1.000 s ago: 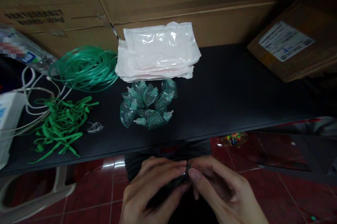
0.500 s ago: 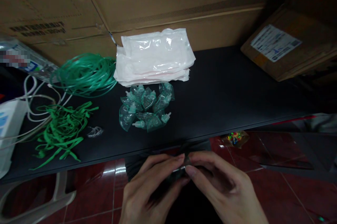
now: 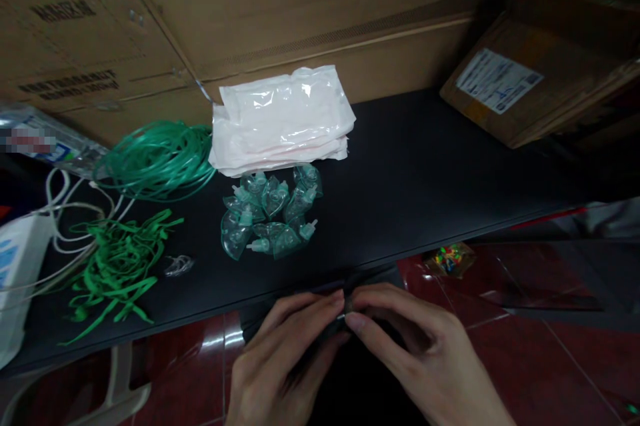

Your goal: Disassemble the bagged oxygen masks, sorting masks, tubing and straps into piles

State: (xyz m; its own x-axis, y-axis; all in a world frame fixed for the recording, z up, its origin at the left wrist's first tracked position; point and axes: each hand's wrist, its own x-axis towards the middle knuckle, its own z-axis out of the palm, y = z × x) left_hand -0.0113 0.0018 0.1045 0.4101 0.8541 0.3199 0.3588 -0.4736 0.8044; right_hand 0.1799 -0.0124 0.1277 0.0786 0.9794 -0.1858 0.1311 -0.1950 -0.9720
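Observation:
In front of the table's near edge, my left hand (image 3: 285, 353) and my right hand (image 3: 415, 346) meet fingertip to fingertip. Both are closed in a pinch around a small see-through piece (image 3: 346, 313) with a shiny edge; the fingers and shadow hide most of it, so its kind cannot be made out. Just beyond them, several clear green breathing masks (image 3: 236, 237) with pale connectors lie clustered on the black table (image 3: 400, 179). Left of these is a little pile of thin shiny strips (image 3: 179, 266), beside a tangle of green straps (image 3: 120, 259).
Coiled green tubing (image 3: 157, 163) and a stack of white packets (image 3: 285, 123) lie along the back. Large cardboard (image 3: 250, 13) stands behind. An open carton (image 3: 540, 73) is at right, a white box with cables (image 3: 23, 259) at left. A bag of colourful bits (image 3: 450, 259) sits below.
The view has shifted a little, so the tabletop things appear slightly lower and more to the left. Both hands keep the same pinch, with only slight finger movement.

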